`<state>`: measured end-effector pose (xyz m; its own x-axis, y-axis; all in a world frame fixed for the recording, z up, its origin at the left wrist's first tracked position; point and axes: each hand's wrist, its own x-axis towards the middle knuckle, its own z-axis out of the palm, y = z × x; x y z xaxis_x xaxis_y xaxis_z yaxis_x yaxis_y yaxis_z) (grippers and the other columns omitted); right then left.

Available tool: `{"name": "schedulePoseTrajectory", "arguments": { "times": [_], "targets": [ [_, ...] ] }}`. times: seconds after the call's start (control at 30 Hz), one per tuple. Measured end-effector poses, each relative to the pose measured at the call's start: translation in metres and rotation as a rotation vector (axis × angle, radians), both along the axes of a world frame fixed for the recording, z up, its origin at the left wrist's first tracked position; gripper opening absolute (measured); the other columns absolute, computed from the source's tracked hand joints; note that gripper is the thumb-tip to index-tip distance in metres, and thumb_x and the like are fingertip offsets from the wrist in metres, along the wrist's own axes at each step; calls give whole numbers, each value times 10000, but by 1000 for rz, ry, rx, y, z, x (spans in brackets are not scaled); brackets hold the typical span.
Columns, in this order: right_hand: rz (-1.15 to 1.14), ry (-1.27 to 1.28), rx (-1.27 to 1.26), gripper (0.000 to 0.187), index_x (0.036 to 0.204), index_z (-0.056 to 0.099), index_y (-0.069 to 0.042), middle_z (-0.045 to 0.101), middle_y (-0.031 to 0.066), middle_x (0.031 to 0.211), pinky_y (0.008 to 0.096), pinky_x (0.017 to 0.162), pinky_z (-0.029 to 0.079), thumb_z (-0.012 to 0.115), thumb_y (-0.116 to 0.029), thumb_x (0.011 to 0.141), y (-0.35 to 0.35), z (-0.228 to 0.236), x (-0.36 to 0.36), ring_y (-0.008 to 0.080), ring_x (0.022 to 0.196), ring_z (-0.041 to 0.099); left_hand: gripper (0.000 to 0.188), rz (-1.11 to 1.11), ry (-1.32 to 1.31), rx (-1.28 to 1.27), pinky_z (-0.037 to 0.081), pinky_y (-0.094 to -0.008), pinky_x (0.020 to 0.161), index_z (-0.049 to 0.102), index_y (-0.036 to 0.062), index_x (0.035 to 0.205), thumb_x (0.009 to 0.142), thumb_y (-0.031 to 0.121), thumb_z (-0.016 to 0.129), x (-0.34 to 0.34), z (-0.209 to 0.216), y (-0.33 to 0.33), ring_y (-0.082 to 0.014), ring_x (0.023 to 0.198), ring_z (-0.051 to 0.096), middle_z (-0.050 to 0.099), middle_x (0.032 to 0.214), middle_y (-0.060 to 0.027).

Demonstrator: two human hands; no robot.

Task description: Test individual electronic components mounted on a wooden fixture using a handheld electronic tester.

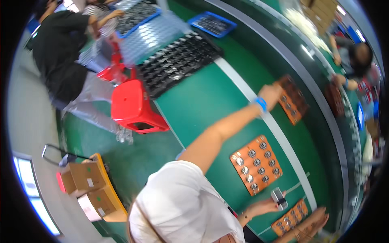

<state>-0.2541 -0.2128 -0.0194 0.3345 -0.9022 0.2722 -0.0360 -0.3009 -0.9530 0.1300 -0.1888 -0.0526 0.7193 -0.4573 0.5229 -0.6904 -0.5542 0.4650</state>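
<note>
My left arm, with a blue wristband, stretches far across the green bench. My left hand (270, 94) is closed on the near edge of an orange-brown tray (293, 103), blurred by motion, its dark round parts hard to make out. Closer in, a second orange tray (256, 167) lies flat, with rows of round metal parts. To its right my right hand (263, 207) grips a small silver-white block (279, 198) with a dark band. Beyond that hand is a third orange tray (290, 218), partly covered by another person's forearm and hand (315, 225).
A black tray of parts (178, 65) sits at the bench's far left, by clear plastic trays (150, 36) and a blue tray (212, 24). A red stool (133, 103), cartons (87, 178) and a person in black (60, 52) are left. More people work across the curved line.
</note>
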Motion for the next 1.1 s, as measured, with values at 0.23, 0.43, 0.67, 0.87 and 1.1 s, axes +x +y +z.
{"name": "schedulePoseTrajectory", "arguments": {
  "times": [0.23, 0.43, 0.67, 0.87, 1.1],
  "targets": [
    [62, -263, 76, 546, 1315, 262, -23, 446, 230, 1299, 452, 1025, 351, 344, -448, 982, -7, -24, -1, 313, 1174, 477, 192, -366, 196, -155, 458, -385, 646, 542, 30, 804, 811, 185, 655, -22, 22, 30, -268, 732, 587, 589, 789, -97],
    [149, -227, 183, 505, 1333, 233, -94, 459, 243, 1297, 429, 1020, 357, 346, -439, 983, -24, -35, 19, 303, 1209, 460, 261, -882, 678, -38, 444, -359, 904, 588, 56, 1071, 841, 170, 635, -106, 26, 84, -281, 1003, 563, 602, 1074, -120],
    [271, -238, 296, 481, 1332, 230, -104, 442, 231, 1321, 434, 1054, 322, 332, -426, 989, -35, -39, 36, 307, 1241, 432, 365, -769, 510, 32, 428, -370, 926, 591, 79, 1092, 751, 122, 712, -138, 28, 106, -294, 1049, 521, 598, 1113, -92],
    [358, -281, 370, 494, 1315, 287, -74, 476, 210, 1290, 454, 1073, 292, 391, -417, 976, -15, -32, 23, 303, 1255, 421, 355, -625, 595, 72, 447, -368, 891, 596, 79, 1073, 747, 120, 729, -157, 25, 126, -278, 1034, 530, 620, 1056, -68],
    [527, 108, 40, 279, 1128, 520, 1, 608, 105, 1153, 345, 946, 407, 561, -54, 857, -6, 2, 35, 231, 1036, 532, 338, -653, 392, -42, 491, -356, 833, 602, 58, 1037, 741, 134, 746, -176, 55, 123, -285, 993, 583, 636, 1034, -72]
  ]
}}
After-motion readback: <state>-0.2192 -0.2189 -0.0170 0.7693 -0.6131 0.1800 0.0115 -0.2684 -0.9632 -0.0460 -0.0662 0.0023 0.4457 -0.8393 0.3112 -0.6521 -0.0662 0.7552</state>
